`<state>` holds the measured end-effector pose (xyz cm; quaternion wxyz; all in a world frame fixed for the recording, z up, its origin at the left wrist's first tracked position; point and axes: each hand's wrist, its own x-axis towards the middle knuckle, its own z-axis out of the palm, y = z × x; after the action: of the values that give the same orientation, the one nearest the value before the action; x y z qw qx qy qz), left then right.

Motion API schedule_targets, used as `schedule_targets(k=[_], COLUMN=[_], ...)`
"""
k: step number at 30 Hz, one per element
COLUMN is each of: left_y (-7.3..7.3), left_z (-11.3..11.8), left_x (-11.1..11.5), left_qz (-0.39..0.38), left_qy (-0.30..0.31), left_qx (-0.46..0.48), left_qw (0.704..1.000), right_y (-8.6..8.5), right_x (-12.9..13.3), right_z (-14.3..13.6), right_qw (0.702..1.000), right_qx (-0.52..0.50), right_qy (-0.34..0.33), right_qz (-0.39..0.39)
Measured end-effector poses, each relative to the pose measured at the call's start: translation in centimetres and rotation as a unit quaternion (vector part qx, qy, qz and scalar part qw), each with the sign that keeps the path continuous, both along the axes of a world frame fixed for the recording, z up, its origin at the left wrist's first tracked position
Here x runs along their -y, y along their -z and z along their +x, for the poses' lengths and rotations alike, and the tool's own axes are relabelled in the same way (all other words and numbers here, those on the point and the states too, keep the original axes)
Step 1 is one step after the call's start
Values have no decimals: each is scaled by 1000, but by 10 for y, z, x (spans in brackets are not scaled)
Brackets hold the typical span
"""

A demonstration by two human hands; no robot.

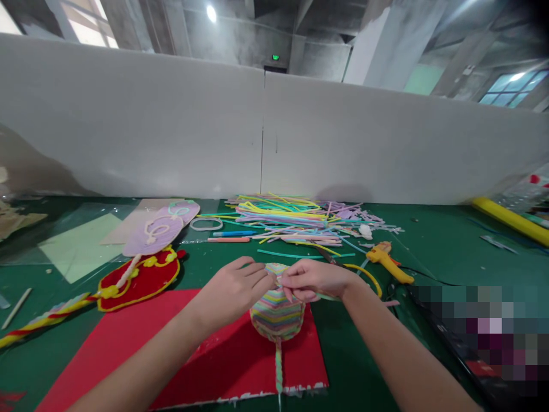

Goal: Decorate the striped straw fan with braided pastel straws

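Note:
A small fan of pastel zigzag stripes lies on a red sheet, its braided handle pointing toward me. My left hand reaches over the fan's upper left, fingers bent and thumb side close to the right fingertips. What the left fingertips pinch is too small to make out. From the other side, my right hand pinches over the fan's upper part. A pale green pipe cleaner sticks out below its palm toward the wrist. The fan's middle top is partly covered by both hands.
The red sheet lies on a green table. A pile of pastel pipe cleaners is behind my hands. A yellow glue gun lies at right. A red fan with yellow trim and lilac ovals lie left. A white partition stands behind.

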<state>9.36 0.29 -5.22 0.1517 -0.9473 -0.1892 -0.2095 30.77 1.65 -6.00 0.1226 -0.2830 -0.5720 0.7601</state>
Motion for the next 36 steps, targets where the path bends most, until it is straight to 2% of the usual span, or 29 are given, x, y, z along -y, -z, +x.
schedule_targets(k=[6,11,15,18,21,23,26,28,29,30,32,34,36], left_y=[-4,-7,-7,-3,4,7,5,0,-3,-6,-10,-9,-7], left_z=[-1,-3,-3,0,3,4,8,12,14,16,21,23,24], left_x=[1,6,7,5,5,7,14,20,23,25,29,30,29], left_qz=[55,111,111,68,-9,-72,-200,-340,-425,-509,-655,-758,-824], left_qy=[-8,42,50,18,-17,-40,-81,-91,-90,-87,-79,-62,-40], left_qx=[-1,16,17,10,5,0,28,87,125,162,231,277,304], left_qw=[998,993,992,997,1000,997,976,932,892,841,715,587,476], right_y=[0,0,-3,-7,-16,-24,-39,-48,-52,-55,-61,-64,-65], right_x=[0,1,2,1,3,7,16,23,27,31,38,44,49], right_z=[1,1,-1,-1,-1,1,2,4,4,4,4,2,0], right_qw=[999,997,998,1000,990,964,902,861,843,827,799,774,748], right_qx=[-31,-48,-35,-8,52,117,201,227,234,239,246,255,266], right_qy=[-8,-23,-24,0,3,-3,-9,-14,-14,-14,-9,-3,7], right_qz=[-32,-60,-39,21,133,238,383,455,484,509,549,580,608])
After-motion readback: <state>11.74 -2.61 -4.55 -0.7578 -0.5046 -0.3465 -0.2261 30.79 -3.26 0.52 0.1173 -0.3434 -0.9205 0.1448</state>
